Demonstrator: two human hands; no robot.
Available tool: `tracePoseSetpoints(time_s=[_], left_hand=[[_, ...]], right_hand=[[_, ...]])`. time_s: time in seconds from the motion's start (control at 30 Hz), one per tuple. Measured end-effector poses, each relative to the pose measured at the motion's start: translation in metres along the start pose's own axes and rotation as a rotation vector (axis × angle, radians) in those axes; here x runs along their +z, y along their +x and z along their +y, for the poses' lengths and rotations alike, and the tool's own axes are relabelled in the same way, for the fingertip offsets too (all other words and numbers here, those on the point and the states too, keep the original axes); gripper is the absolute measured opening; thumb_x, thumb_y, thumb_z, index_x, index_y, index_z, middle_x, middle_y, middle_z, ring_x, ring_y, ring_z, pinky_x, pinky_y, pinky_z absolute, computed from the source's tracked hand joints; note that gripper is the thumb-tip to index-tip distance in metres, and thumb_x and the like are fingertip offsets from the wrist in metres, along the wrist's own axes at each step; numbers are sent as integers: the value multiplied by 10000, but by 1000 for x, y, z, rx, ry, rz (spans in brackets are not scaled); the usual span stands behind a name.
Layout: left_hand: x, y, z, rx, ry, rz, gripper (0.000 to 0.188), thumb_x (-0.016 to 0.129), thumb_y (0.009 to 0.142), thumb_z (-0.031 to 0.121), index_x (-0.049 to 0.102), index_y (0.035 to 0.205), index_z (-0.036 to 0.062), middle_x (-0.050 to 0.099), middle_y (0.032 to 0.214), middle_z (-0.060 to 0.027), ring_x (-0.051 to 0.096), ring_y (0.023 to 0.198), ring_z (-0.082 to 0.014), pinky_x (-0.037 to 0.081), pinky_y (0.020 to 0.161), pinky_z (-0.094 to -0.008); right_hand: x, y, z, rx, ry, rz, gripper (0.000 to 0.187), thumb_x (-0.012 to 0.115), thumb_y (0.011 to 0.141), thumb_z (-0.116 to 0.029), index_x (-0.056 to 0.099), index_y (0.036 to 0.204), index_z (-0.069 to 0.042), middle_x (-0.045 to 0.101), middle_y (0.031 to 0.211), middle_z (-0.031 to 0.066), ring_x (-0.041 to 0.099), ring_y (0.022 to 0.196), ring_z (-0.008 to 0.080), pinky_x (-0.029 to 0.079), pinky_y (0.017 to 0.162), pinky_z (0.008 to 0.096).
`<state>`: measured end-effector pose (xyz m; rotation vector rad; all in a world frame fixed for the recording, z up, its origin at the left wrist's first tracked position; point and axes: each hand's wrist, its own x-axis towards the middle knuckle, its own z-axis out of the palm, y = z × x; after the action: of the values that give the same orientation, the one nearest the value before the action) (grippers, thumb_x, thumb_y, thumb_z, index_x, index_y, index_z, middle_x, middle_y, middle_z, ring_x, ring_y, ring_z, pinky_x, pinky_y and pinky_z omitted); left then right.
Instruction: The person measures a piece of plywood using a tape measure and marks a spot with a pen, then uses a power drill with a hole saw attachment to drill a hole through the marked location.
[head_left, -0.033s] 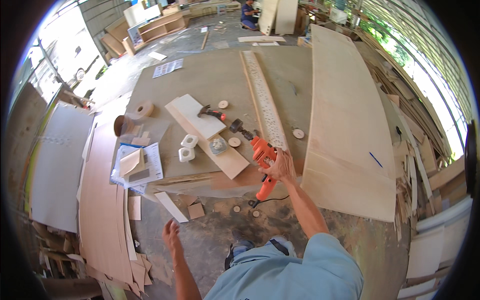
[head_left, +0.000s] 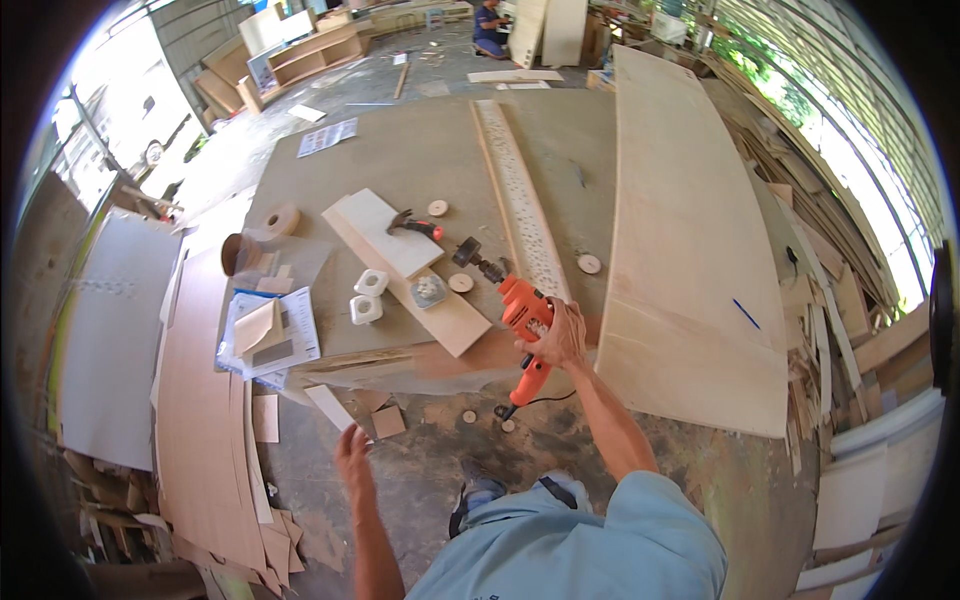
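My right hand (head_left: 558, 335) is wrapped round the body of an orange power drill (head_left: 527, 312) above the near edge of the worktable. A dark hole saw (head_left: 466, 252) sits in its chuck, pointing up and left. My left hand (head_left: 353, 460) hangs lower left with its fingers apart and nothing in it, near a white strip of board (head_left: 338, 412). Left of the drill, a claw hammer (head_left: 414, 224) rests partly on a white panel (head_left: 385, 232). A clear box of small pieces (head_left: 428, 292) sits on a pale plank (head_left: 450, 325). Round wooden discs (head_left: 461, 283) lie near the hole saw.
A long speckled board (head_left: 522, 200) lies behind the drill, and a large plywood sheet (head_left: 695, 250) stands to its right. Two white containers (head_left: 368, 296), papers (head_left: 300, 325) and tape rolls (head_left: 282, 219) occupy the table's left. A drill cord (head_left: 550, 400) trails below. Another person (head_left: 490, 30) crouches far off.
My left hand has moved slightly up and to the right. The drill stays in my right hand, and the whole view has shifted a little.
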<state>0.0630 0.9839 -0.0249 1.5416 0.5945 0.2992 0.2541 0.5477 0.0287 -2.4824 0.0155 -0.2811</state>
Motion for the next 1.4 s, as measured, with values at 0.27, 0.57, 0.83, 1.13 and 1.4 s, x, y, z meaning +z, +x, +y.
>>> tracePoseSetpoints(time_s=[0.27,0.57,0.83,1.13,1.4], left_hand=[[320,-196,138,193,-199,-823,719,852,901,188,506,1515,40,668,1320,-133,625,1252,-215,513,1055,-382],[453,-427,91,-318,-555,-935,230,720,906,54,655,1124,19,725,1045,-131,718,969,-227,610,887,-400],[548,-583,90,-1067,-598,-1115,334,765,849,171,640,1135,51,734,1080,-133,733,967,-244,628,896,-418],[632,-678,57,-1361,-672,-1182,406,739,830,283,611,1149,67,710,1094,-133,701,1017,-275,570,989,-448],[738,-717,63,-1350,-813,-1158,316,702,882,282,624,1089,56,706,1051,-105,691,974,-242,562,942,-391]], right_hand=[[-128,-171,39,-136,191,349,932,974,526,-360,599,1324,-59,676,1107,110,592,1032,352,517,928,487],[-312,-334,194,-80,-54,607,1330,1071,488,-461,411,1538,20,447,1525,174,565,1270,348,530,1008,460],[-433,-506,280,510,1110,564,809,919,753,-224,551,1409,73,727,1152,118,735,976,231,605,892,378],[-563,-489,296,803,831,286,486,917,795,-126,700,1191,53,774,1065,106,767,928,202,640,824,362],[-652,-428,382,838,631,67,460,879,751,24,703,1176,53,777,1012,113,763,907,195,640,810,348]])
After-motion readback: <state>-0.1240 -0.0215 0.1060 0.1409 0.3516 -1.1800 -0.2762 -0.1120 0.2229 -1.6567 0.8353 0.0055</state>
